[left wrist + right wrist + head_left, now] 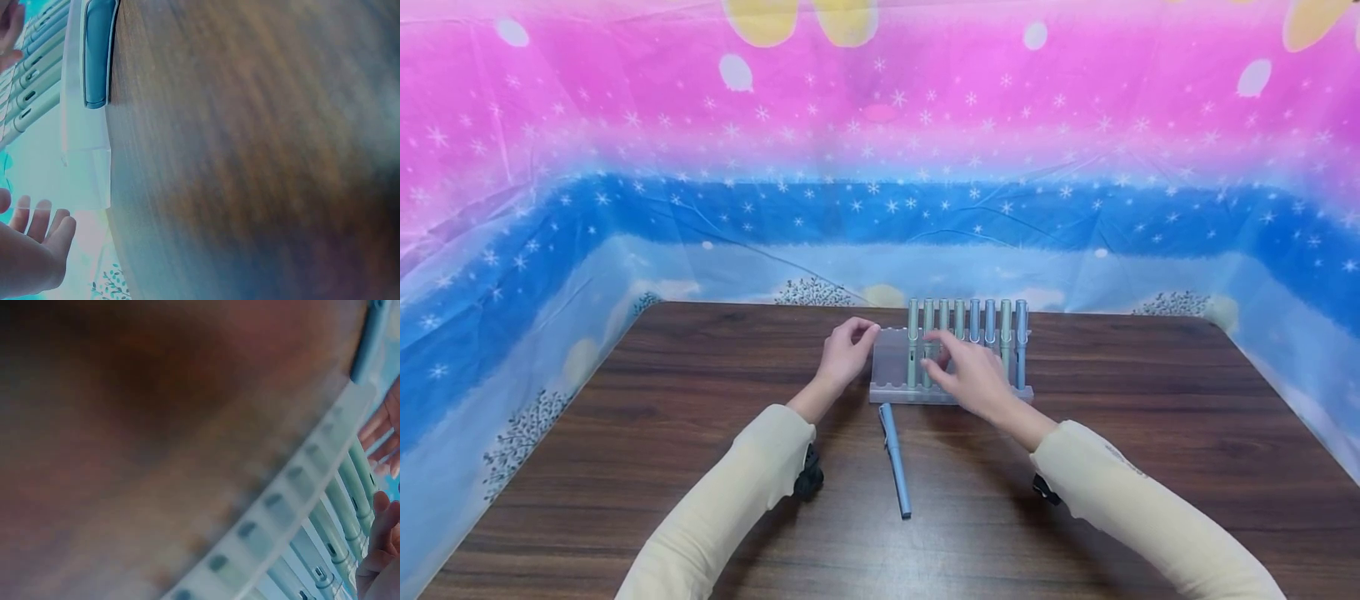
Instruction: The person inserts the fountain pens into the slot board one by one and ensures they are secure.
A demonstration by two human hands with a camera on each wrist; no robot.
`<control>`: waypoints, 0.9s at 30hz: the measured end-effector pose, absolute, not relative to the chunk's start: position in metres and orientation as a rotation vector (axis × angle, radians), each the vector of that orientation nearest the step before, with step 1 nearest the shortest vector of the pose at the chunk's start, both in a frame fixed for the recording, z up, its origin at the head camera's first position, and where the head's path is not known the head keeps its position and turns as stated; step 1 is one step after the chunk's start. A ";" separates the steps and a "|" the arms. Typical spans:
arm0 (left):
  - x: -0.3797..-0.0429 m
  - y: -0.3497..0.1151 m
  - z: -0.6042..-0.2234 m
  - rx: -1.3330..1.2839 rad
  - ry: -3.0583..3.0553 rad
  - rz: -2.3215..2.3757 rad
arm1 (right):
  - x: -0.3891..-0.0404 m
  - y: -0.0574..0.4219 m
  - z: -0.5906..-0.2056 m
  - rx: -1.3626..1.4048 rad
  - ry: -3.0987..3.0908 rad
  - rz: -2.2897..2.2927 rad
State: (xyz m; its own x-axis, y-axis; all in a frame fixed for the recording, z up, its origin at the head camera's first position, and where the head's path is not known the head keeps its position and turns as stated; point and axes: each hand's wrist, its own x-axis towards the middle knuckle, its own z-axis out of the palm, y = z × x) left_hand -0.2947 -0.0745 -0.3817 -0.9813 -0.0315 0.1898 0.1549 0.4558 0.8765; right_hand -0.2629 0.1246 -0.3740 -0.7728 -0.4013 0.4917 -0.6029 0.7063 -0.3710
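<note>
A clear pen rack (891, 358) stands on the table, with several capped pens upright in its right part, pale green ones (913, 333) and blue ones (1022, 333). At the rack's upper left corner, my left hand (844, 354) pinches the edge between thumb and forefinger. My right hand (973, 375) is in front of the pens, thumb and forefinger apart beside the second green pen from the left, holding nothing; it hides the lower parts of several pens. A blue pen (895, 462) lies before the rack; the left wrist view shows one end of this blue pen (99, 56).
The dark wood table (737, 517) reaches back to a patterned cloth (880, 208) that hangs around its far and side edges. The rack's notched front ledge (275, 506) crosses the right wrist view.
</note>
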 end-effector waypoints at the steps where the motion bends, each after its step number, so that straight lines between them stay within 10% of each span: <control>1: -0.295 -0.074 -0.381 -0.111 -2.524 -1.545 | -0.261 0.126 -0.376 0.781 -2.555 0.734; 27: -0.295 -0.074 -0.383 -0.103 -2.516 -1.550 | -0.233 0.120 -0.392 0.909 -2.930 0.910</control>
